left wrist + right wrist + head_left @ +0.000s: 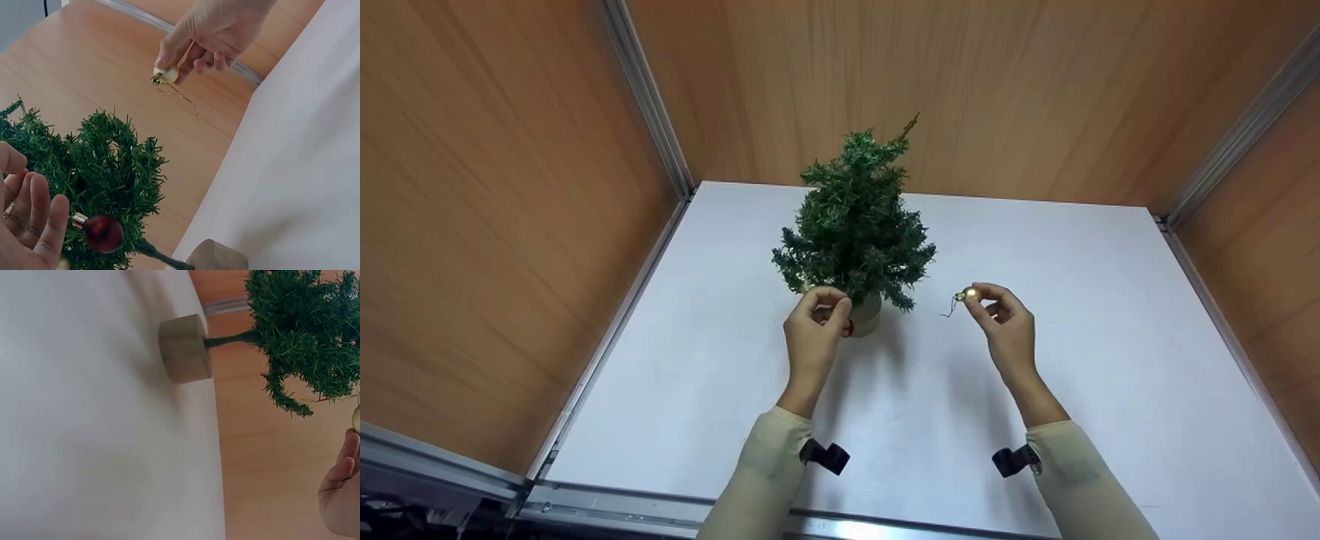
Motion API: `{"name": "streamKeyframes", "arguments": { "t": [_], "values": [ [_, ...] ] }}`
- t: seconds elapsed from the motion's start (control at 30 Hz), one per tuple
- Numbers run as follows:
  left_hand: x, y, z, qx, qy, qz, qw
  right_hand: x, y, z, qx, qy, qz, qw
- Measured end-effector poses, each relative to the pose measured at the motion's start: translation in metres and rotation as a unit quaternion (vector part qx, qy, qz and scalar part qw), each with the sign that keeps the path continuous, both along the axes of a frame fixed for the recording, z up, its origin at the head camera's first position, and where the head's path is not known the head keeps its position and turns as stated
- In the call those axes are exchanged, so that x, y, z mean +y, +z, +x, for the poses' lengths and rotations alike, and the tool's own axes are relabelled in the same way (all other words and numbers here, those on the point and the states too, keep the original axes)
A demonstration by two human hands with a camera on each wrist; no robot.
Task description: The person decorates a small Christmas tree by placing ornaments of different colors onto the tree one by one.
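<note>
A small green artificial Christmas tree [859,217] stands upright in a round pot [866,318]. At its lower front my left hand [814,334] pinches with thumb and forefinger; a red Christmas bauble [103,233] hangs just below these fingers, its thread mostly hidden by them. Apart from the tree, on its right, my right hand [1011,330] holds a shiny gold bauble [971,293] between thumb and fingertips. A thin bent thread [951,306] trails from the gold bauble's cap. Near my left fingertips a small gold thing [808,287] shows at the branches, mostly hidden.
The white tabletop [660,405] lies under the tree and both hands. Wood-grain panels [997,90] with metal edge rails [649,97] enclose its back and sides. A black wrist camera [825,456] sits on each sleeve.
</note>
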State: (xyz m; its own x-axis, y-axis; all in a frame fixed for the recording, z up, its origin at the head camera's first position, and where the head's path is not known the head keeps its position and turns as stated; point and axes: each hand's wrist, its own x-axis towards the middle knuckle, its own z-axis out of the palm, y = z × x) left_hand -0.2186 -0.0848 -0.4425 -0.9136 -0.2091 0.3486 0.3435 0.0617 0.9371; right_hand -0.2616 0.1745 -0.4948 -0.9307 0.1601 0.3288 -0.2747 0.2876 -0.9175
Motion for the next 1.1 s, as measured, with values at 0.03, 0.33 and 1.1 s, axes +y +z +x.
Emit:
{"name": "streamKeyframes", "arguments": {
  "t": [0.03, 0.33, 1.1],
  "values": [
    [0.001, 0.001, 0.001, 0.0, -0.003, 0.001, 1.0, -0.001, 0.001, 0.0, 0.0, 0.001, -0.001, 1.0],
    [0.008, 0.002, 0.002, 0.008, -0.008, -0.007, 0.9999, -0.015, 0.023, 0.016, -0.001, 0.008, 0.002, 1.0],
    [0.052, 0.001, 0.011, 0.02, -0.058, -0.051, 0.9968, -0.024, 0.028, 0.022, -0.007, 0.016, -0.02, 0.9997]
  ]
}}
